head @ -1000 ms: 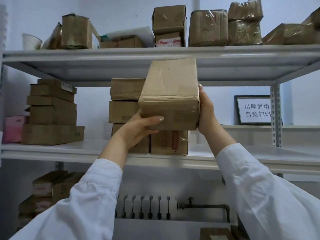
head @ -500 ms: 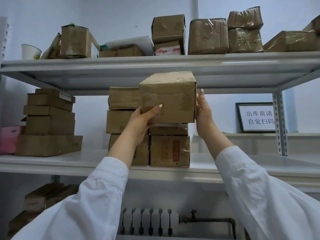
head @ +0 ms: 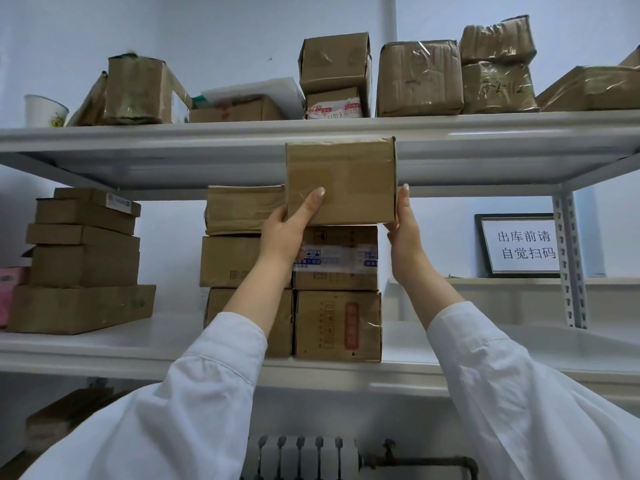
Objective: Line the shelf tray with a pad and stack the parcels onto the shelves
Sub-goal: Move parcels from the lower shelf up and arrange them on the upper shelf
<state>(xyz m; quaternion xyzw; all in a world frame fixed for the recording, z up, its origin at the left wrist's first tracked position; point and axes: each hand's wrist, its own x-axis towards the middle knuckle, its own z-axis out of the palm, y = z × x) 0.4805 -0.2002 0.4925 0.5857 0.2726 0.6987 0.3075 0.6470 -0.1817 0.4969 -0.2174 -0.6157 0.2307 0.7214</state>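
A brown cardboard parcel (head: 346, 174) sits at the top of the right-hand stack on the white middle shelf (head: 485, 355), just under the upper shelf (head: 207, 133). My left hand (head: 287, 226) grips its lower left corner with the thumb laid across the front face. Against the parcel's right side, my right hand (head: 403, 226) presses with straight fingers. Below the parcel are a box with blue-printed tape (head: 339, 261) and a box with a red label (head: 337, 323). Touching on the left stands a second stack (head: 239, 209) of three boxes.
A taller pile of flat boxes (head: 83, 258) stands at the shelf's left, beside a pink item (head: 8, 292). The upper shelf carries several wrapped parcels, a white sheet (head: 249, 90) and a paper cup (head: 43, 110). A framed sign (head: 523, 244) and shelf post (head: 568, 258) are right; a radiator (head: 301, 459) is below.
The parcel has been tipped level and pushed back onto the right-hand stack. Both hands followed it in and now sit lower on its sides.
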